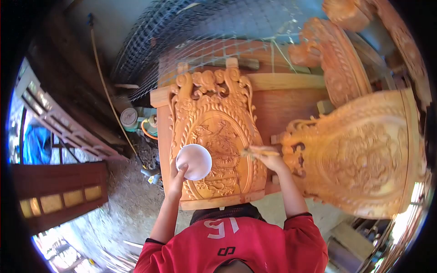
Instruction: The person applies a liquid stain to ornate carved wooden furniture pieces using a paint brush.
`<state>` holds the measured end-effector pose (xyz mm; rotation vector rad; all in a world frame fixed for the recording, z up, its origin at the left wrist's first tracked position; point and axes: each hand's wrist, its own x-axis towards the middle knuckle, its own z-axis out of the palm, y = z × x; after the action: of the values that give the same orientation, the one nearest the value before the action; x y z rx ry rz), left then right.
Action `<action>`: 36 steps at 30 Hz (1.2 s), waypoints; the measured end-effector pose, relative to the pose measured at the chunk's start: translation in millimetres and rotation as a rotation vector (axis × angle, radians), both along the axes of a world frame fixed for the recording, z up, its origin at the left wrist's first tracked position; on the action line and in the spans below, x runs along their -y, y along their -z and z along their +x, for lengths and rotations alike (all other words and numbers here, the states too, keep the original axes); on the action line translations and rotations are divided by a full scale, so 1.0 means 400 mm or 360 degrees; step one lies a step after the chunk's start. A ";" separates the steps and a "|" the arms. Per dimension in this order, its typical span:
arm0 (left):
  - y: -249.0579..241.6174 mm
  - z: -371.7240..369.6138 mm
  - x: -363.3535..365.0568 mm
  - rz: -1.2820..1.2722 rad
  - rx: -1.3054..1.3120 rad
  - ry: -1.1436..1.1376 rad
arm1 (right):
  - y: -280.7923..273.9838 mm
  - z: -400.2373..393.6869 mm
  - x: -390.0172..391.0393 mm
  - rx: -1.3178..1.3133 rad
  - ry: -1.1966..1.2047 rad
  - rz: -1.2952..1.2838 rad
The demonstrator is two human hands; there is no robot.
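My left hand [176,179] grips a white bowl [200,176] by its near left side, with the thumb over the rim. Pinkish-brown contents show inside it. The bowl is over the lower left of a carved wooden panel [207,104], which has an oval relief in the middle and scrollwork at the top. In my right hand [273,160] is a brush [261,153], held by its handle. Its bristles point left, over the right side of the oval carving. My fingers are wrapped round the handle.
A second carved panel [359,154] lies to the right, and carved wooden pieces [339,63] stand behind it. Dark plastic netting [154,41] is piled at the back. On the left are a gauge [129,117], a thin stick [105,75] and a wooden door panel [63,191].
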<state>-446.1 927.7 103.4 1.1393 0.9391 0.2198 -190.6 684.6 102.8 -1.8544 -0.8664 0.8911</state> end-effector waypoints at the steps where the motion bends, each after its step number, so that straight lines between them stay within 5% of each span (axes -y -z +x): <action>1: -0.001 0.004 0.003 0.0004 -0.0002 -0.0075 | 0.025 0.062 -0.046 0.0079 0.0082 0.0217; 7: 0.003 0.031 0.064 0.0041 -0.0076 -0.0349 | 0.194 0.419 -0.354 0.0175 0.0355 0.0761; 11: 0.010 0.039 0.092 -0.0088 -0.0008 -0.0451 | 0.119 0.486 -0.448 0.0680 0.0474 0.0820; 15: -0.005 0.042 0.114 -0.0232 -0.0028 -0.0631 | 0.128 0.414 -0.395 0.0564 0.0026 0.0357; 16: 0.000 0.036 0.119 -0.0282 -0.0013 -0.0671 | 0.052 0.365 -0.365 0.0598 -0.0182 -0.0020; 18: 0.009 0.041 0.113 -0.0324 0.0029 -0.0736 | 0.003 0.311 -0.323 0.0666 -0.0414 -0.0078; 21: -0.008 0.046 0.134 -0.0320 -0.0001 -0.0778 | -0.042 0.330 -0.325 0.0145 -0.0706 -0.0055; 24: -0.024 0.067 0.139 -0.0246 -0.0007 -0.0808 | -0.015 0.407 -0.394 0.0153 -0.0545 0.0115; 26: -0.027 0.075 0.145 -0.0227 -0.0022 -0.0831 | 0.119 0.493 -0.458 0.0018 -0.0057 0.0286; 27: -0.028 0.075 0.145 -0.0213 -0.0040 -0.0835 | 0.087 0.501 -0.481 0.0395 0.0126 0.0339; 29: -0.001 0.061 0.152 -0.0208 -0.0019 -0.0845 | 0.130 0.521 -0.518 0.0390 0.0306 0.0597; 31: 0.006 0.057 0.156 -0.0215 0.0004 -0.0853 | 0.082 0.486 -0.541 0.1047 0.0339 0.0863; 32: -0.002 0.060 0.157 -0.0224 0.0010 -0.0857 | 0.107 0.450 -0.542 0.0317 0.0322 0.0811; 33: -0.008 0.065 0.159 -0.0233 0.0019 -0.0867 | 0.172 0.393 -0.528 0.1298 -0.0146 0.0487; 35: -0.017 0.069 0.159 -0.0219 0.0005 -0.0874 | 0.122 0.292 -0.495 0.0946 -0.0468 0.0178; 36: -0.021 0.069 0.160 -0.0207 -0.0011 -0.0875 | 0.105 0.260 -0.491 0.0870 -0.0604 0.0351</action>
<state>-418.6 863.6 111.7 0.7437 1.2424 0.5902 -86.5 881.1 60.8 -1.7882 -1.6260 0.4729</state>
